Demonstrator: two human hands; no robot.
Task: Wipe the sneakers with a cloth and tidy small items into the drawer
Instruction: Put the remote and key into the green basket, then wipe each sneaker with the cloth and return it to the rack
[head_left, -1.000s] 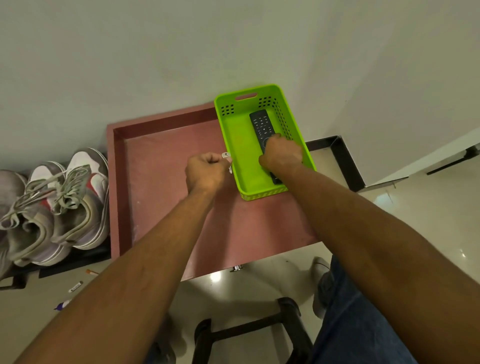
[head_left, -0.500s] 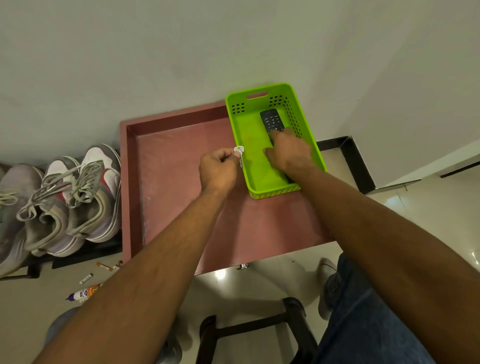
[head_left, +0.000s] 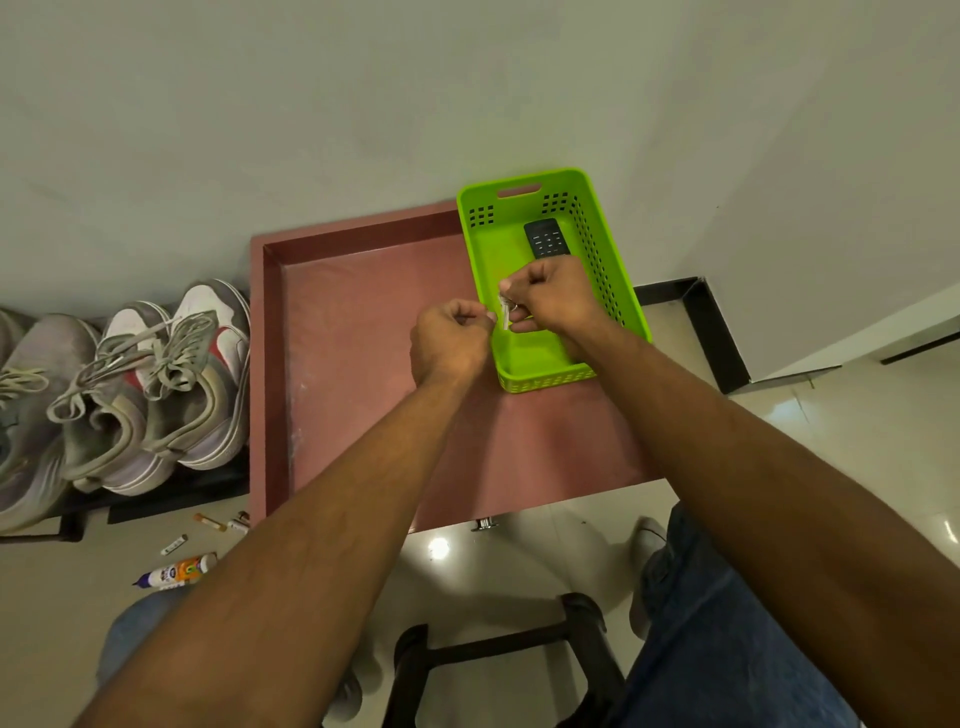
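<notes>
Drawer (head_left: 363, 364), a shallow pinkish-red tray with raised walls, stands pulled out below a plain pale wall, over a glossy tiled floor (head_left: 519, 561). Sneakers (head_left: 150, 384), grey and white mesh with loose laces, sit on a dark rack just beside the drawer's left edge. A lime-green plastic basket (head_left: 613, 260), rectangular with perforated sides and a handle slot, fills the drawer's far right corner; a black remote (head_left: 545, 238) lies flat at the basket's far end. Both fists are curled over the basket's left rim: the right hand (head_left: 556, 296) pinches a small metal key (head_left: 505, 316), and the left hand (head_left: 451, 343) closes beside it, touching or nearly so. Half a second ago the right hand lay on the remote and the left alone held the key. A glue tube (head_left: 176, 571) and small sticks lie on the floor near the drawer's near left corner.
</notes>
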